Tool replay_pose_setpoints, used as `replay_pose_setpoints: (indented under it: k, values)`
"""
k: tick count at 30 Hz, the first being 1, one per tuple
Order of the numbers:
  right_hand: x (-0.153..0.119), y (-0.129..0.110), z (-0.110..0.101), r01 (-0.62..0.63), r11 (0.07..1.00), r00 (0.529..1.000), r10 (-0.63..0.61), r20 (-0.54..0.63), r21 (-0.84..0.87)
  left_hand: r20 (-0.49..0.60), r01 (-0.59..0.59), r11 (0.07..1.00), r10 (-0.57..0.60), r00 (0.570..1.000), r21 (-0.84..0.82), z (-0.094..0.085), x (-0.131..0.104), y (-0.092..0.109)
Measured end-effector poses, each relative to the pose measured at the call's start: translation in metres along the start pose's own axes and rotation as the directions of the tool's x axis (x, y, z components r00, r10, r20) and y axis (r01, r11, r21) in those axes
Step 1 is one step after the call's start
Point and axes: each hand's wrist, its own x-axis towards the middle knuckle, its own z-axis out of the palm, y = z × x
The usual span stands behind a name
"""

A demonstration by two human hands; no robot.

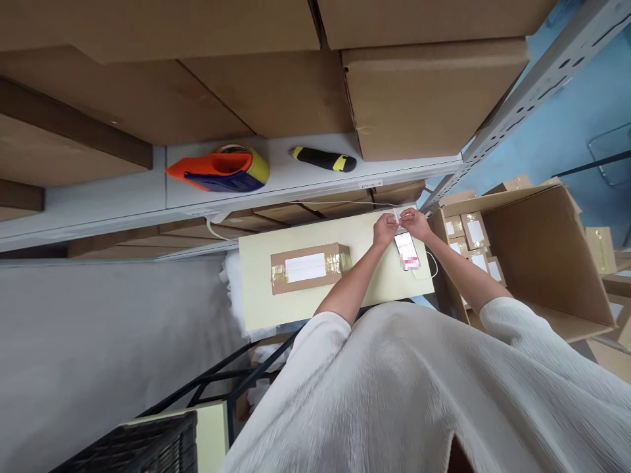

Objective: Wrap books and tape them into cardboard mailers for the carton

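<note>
At the right part of a cream tabletop, both hands meet over a phone. My left hand (386, 230) is closed, its fingertips on a small white piece (396, 215) that a thin white cord (345, 202) runs up to; it looks like a cable connector. My right hand (415, 225) pinches at the same piece from the other side. The phone (407, 251) lies just below the fingers with its screen lit, a white cable looping beside it. Left of the hands, a taped cardboard box (310, 268) with a white label rests on the table (259, 305).
Above the table, a shelf (280, 177) bears large cartons (434, 98), a tape dispenser (221, 169) and a black-and-yellow utility knife (324, 159). At right, an open carton (547, 249) holds several small labelled boxes (476, 231). A black crate (162, 447) sits at lower left.
</note>
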Motion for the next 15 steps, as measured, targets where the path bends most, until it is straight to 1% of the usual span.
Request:
replay_pose_setpoints:
  k: [4, 7, 9, 12, 15]
  values:
    - [0.002, 0.004, 0.002, 0.065, 0.996, 0.997, -0.067, -0.030, -0.063, -0.013, 0.005, 0.999, -0.004, 1.000, 0.046, 0.000, 0.001, 0.001]
    - [0.002, 0.007, 0.000, 0.113, 0.977, 0.993, -0.117, -0.010, -0.182, -0.037, -0.016, 0.997, 0.019, 0.999, 0.076, -0.001, 0.002, 0.001]
    - [0.002, 0.008, -0.005, 0.169, 0.930, 0.984, -0.176, 0.006, -0.327, -0.052, -0.044, 0.994, 0.050, 0.997, 0.104, -0.004, 0.001, 0.002]
    - [0.000, 0.011, -0.016, 0.222, 0.820, 0.969, -0.245, 0.026, -0.528, -0.049, -0.113, 0.980, 0.123, 0.991, 0.164, -0.014, 0.001, 0.004]
    - [-0.004, 0.016, -0.027, 0.161, 0.743, 0.980, -0.201, 0.014, -0.650, -0.040, -0.168, 0.955, 0.183, 0.982, 0.243, -0.028, 0.001, 0.005]
